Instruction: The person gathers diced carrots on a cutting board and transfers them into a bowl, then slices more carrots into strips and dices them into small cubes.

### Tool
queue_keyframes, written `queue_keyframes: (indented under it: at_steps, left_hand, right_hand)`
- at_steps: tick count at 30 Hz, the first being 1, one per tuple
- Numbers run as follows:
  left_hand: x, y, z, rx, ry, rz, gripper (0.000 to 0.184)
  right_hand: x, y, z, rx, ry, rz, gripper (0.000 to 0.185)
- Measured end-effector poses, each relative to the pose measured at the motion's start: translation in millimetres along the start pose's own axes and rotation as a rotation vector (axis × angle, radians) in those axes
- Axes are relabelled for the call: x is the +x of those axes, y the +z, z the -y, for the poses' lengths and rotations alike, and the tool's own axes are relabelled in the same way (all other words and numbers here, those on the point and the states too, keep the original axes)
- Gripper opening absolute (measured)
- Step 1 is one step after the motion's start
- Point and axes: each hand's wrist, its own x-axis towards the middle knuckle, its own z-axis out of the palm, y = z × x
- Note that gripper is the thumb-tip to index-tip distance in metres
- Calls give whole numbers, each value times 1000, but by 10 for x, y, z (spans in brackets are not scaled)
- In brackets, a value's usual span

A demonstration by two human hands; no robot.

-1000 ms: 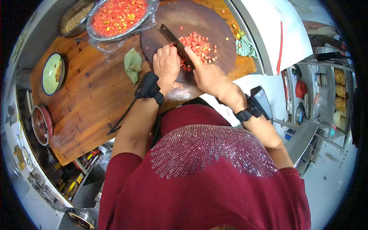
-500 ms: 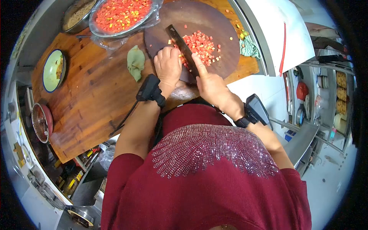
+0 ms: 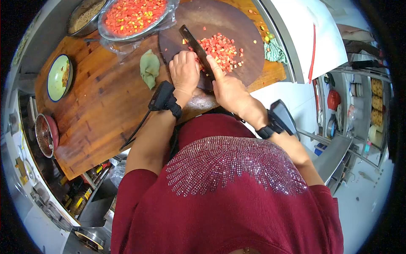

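On a round dark chopping board (image 3: 247,38) lies a pile of small red and orange cubes (image 3: 223,48). My right hand (image 3: 230,91) is closed on a cleaver (image 3: 196,47), its index finger stretched along the blade. The blade stands between the pile and my left hand (image 3: 185,73). The fingers of my left hand are bent and pressed together on the board beside the blade, over red pieces mostly hidden under the fingertips. A large bowl of red and yellow cubes (image 3: 134,17) sits at the board's upper left on plastic film.
A pale green cloth (image 3: 149,69) lies on the wooden table (image 3: 101,106). At the left are a green bowl (image 3: 58,78) and a red bowl (image 3: 47,134); a metal bowl (image 3: 86,17) stands at the top. A striped cloth (image 3: 275,51) lies right of the board.
The view has shifted slightly since the first frame. Since the middle frame, the cleaver and my right hand have moved a little to the left, towards my left hand.
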Motion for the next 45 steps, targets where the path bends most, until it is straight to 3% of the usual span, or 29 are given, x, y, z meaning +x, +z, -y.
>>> queue_keyframes:
  at_steps: [3, 5, 8, 11, 15, 17, 20, 25, 29, 31, 33, 37, 45]
  left_hand:
    - [-1, -30, 0, 1, 30, 20, 17]
    - [-11, -15, 28, -109, 36, -77, 15]
    - [-27, 16, 82, -160, 14, -181, 15]
    - [-53, -21, 54, -46, 51, -36, 17]
    - [-52, -35, 57, -37, 76, 6, 18]
    - [-57, 12, 102, -113, 67, -73, 22]
    - [-62, -21, 128, -151, 33, -189, 21]
    - [-114, -76, 114, -38, 82, -62, 17]
    - [-119, -95, 114, -66, 69, -53, 16]
    - [-124, -103, 146, -83, 61, -77, 17]
    - [-143, -123, 194, -100, 48, -100, 18]
    - [-152, -250, 280, -158, 150, -31, 20]
    - [-176, -285, 230, -168, 210, 22, 15]
  right_hand:
    - [77, -229, 22, 38, -5, -3, 70]
    - [129, -352, -13, -17, -166, -32, 72]
    - [-24, -309, 129, 14, -87, 4, 68]
    - [12, 30, 15, 15, -17, -4, 70]
    - [74, -190, 19, 28, -26, -9, 70]
    - [104, -363, 27, 47, -131, -6, 72]
    - [29, -291, 82, 79, -100, 5, 71]
    - [6, 168, -14, 23, -12, -46, 75]
    - [119, -187, -63, 73, -200, -59, 73]
    - [51, -284, 58, 57, -195, -39, 72]
    - [-26, -251, 181, 61, -56, 25, 73]
    - [-28, 243, 0, 39, -38, -87, 74]
    - [103, -168, -49, -36, -63, -7, 71]
